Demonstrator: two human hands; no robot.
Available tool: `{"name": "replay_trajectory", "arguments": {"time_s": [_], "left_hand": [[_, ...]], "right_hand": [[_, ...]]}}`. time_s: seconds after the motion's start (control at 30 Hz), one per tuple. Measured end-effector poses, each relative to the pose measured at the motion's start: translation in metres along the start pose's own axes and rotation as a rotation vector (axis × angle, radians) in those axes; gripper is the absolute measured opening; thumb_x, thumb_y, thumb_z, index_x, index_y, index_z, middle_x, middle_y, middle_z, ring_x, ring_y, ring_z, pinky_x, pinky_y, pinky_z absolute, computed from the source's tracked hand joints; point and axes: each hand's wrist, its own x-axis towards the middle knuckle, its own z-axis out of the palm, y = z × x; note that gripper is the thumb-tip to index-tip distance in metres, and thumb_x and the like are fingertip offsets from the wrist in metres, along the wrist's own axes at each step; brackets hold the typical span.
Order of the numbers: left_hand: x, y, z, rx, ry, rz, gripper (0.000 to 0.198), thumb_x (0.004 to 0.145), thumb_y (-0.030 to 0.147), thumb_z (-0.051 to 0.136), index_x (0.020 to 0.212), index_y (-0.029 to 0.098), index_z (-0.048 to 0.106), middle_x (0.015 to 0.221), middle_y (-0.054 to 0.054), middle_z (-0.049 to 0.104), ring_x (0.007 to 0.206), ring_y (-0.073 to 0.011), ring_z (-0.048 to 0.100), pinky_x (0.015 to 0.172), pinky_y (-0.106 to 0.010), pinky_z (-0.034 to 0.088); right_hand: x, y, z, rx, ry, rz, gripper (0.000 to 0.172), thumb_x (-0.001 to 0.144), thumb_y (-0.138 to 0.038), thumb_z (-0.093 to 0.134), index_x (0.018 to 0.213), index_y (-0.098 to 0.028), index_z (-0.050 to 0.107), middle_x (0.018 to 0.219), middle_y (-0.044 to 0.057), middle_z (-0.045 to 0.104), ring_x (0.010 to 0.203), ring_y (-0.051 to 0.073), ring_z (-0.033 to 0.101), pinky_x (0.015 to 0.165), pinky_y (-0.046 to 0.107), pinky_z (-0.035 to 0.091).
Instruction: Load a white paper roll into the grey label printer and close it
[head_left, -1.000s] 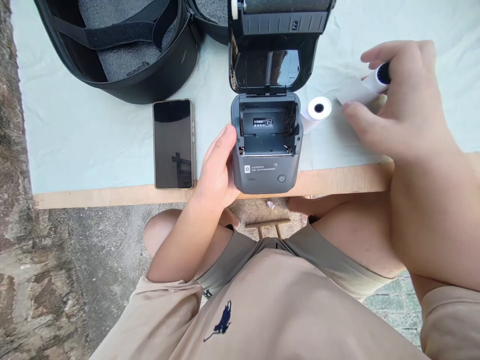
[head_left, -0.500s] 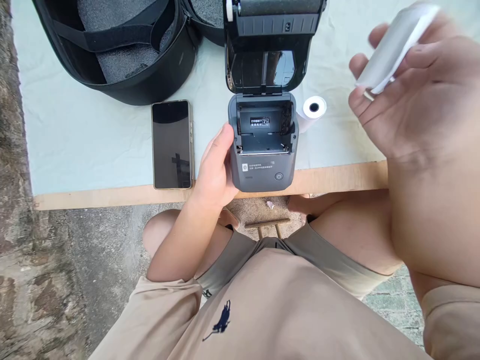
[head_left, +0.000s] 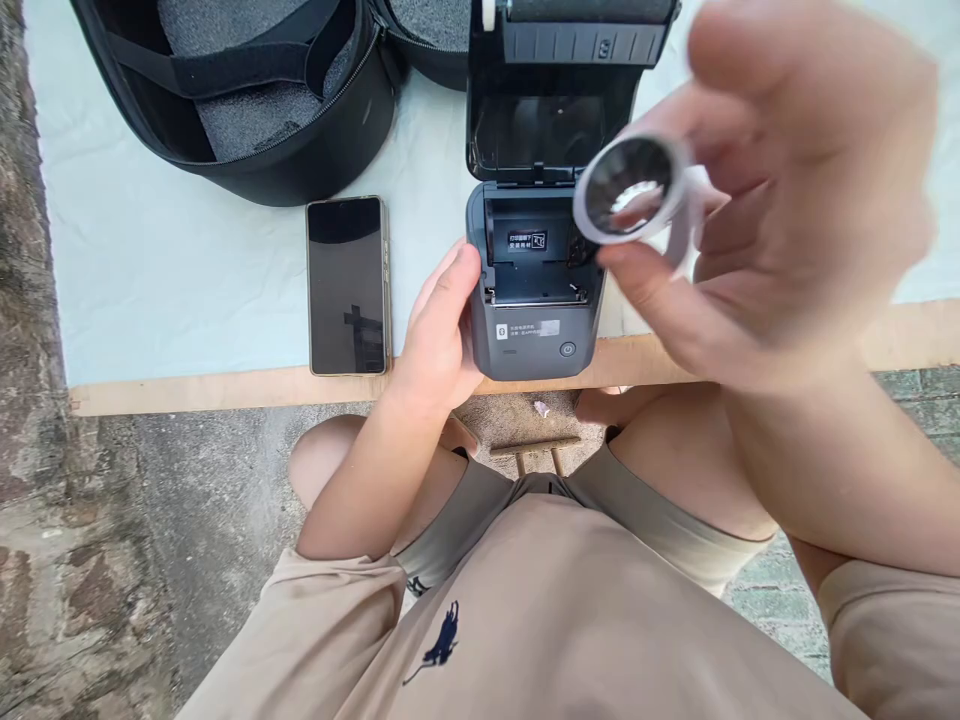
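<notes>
A dark grey portable label printer (head_left: 536, 340) stands at the table's front edge with its lid (head_left: 551, 120) raised and its paper bay uncovered. My left hand (head_left: 442, 340) grips the printer's left side, thumb along the edge. Held up over the printer's right side is a white paper roll (head_left: 679, 185) with a wide hollow core, which faces me. My right hand (head_left: 780, 210), blurred by motion, is closed around this roll with fingers and thumb.
Left of the printer lies a black smartphone (head_left: 347, 290). An unzipped black case (head_left: 300, 155) with grey foam and a strap stands at the back left. Pale cloth (head_left: 172, 270) covers the table, whose bare wooden edge (head_left: 225, 388) runs in front of my knees.
My right hand has swung left with the paper roll and turned its hollow end toward me. It now hides the small white roll beside the printer. The printer has shifted slightly right.
</notes>
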Motion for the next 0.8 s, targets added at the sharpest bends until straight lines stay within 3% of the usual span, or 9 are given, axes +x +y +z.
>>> {"name": "replay_trajectory", "arguments": {"time_s": [0.07,0.13,0.3,0.43,0.57,0.67,0.8], "left_hand": [[0.000,0.000,-0.003,0.020,-0.057,0.008,0.027,0.092,0.044,0.059,0.104,0.022,0.069,0.117,-0.007,0.074,0.145,-0.0303,0.048,0.115,-0.043,0.050],[0.000,0.000,-0.007,0.036,-0.106,0.007,0.025,0.087,0.038,0.067,0.108,0.024,0.066,0.112,-0.005,0.075,0.141,-0.0291,0.053,0.113,-0.041,0.052],[-0.001,0.000,-0.008,0.050,-0.104,0.016,0.031,0.086,0.032,0.071,0.114,0.023,0.062,0.107,-0.004,0.076,0.138,-0.0281,0.057,0.111,-0.039,0.054],[-0.002,0.001,-0.007,0.079,-0.097,-0.002,0.032,0.084,0.034,0.073,0.112,0.023,0.063,0.112,-0.005,0.075,0.139,-0.0301,0.055,0.109,-0.040,0.055],[-0.002,0.002,-0.007,0.097,-0.073,-0.010,0.039,0.079,0.038,0.077,0.113,0.024,0.063,0.112,-0.005,0.075,0.140,-0.0310,0.055,0.111,-0.041,0.054],[-0.002,0.003,-0.006,0.109,-0.075,-0.005,0.038,0.080,0.039,0.076,0.112,0.024,0.063,0.112,-0.004,0.075,0.139,-0.0308,0.055,0.111,-0.040,0.053],[-0.002,0.002,-0.006,0.083,-0.080,0.011,0.033,0.083,0.037,0.072,0.111,0.023,0.063,0.111,-0.004,0.075,0.137,-0.0297,0.057,0.110,-0.039,0.053]], "right_hand": [[0.001,-0.012,0.009,-0.148,-0.080,-0.197,0.038,0.090,-0.025,0.063,0.126,-0.039,0.059,0.136,-0.005,0.062,0.119,0.020,0.065,0.094,0.038,0.057],[0.003,-0.020,0.017,-0.292,-0.105,-0.279,0.035,0.093,-0.018,0.056,0.124,-0.034,0.057,0.123,-0.005,0.070,0.113,0.017,0.068,0.091,0.035,0.056],[0.005,-0.017,0.025,-0.520,-0.105,-0.201,0.016,0.091,-0.027,0.060,0.107,-0.028,0.059,0.094,0.002,0.071,0.089,0.022,0.069,0.071,0.037,0.053],[0.006,-0.007,0.025,-0.592,-0.136,-0.249,0.008,0.092,-0.025,0.056,0.099,-0.025,0.059,0.098,0.003,0.073,0.082,0.022,0.068,0.068,0.037,0.050],[0.008,-0.001,0.024,-0.547,-0.143,-0.330,0.013,0.095,-0.023,0.050,0.092,-0.023,0.063,0.110,0.002,0.073,0.092,0.019,0.068,0.073,0.035,0.054],[0.009,0.002,0.021,-0.577,-0.113,-0.368,0.018,0.096,-0.025,0.049,0.090,-0.025,0.066,0.097,0.001,0.073,0.087,0.021,0.067,0.072,0.038,0.050],[0.002,0.001,0.019,-0.547,-0.074,-0.497,0.012,0.095,-0.023,0.054,0.088,-0.025,0.064,0.081,-0.002,0.072,0.079,0.019,0.066,0.067,0.038,0.041]]}}
